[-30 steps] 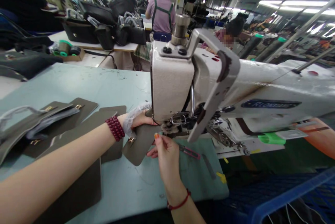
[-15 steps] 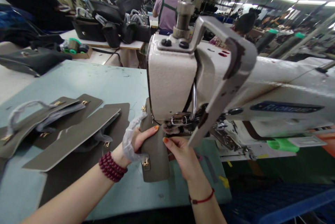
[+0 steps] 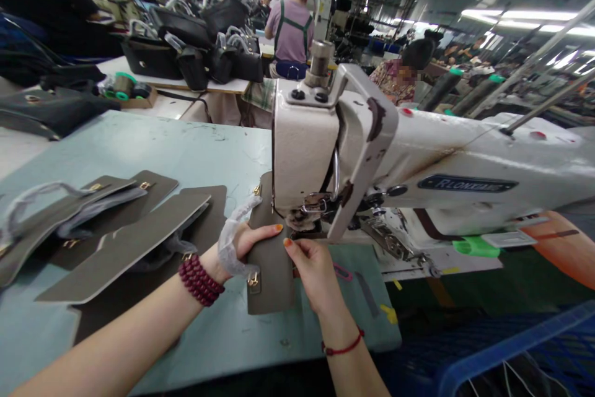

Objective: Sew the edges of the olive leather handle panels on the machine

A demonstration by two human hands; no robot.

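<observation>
A grey-brown bag panel with gold buckles lies beneath the head of the white sewing machine. Its handle is wrapped in clear plastic and arches over my left hand. That hand grips the panel from the left, thumb stretched across the top, its other fingers mostly hidden. My right hand pinches the panel's right edge between thumb and forefinger, close to the presser foot. The needle area is partly hidden by the machine head. Left of my hands, more grey-brown panels with wrapped handles lie in an overlapping pile.
A pink-handled tool lies right of my right hand. A blue plastic crate stands at lower right. Black bags and thread spools sit on a bench behind the pale table. A person works beyond.
The camera view has shifted, so the machine appears lower and more of the crate shows. Both hands keep their hold, with the right thumb slightly nearer the left one.
</observation>
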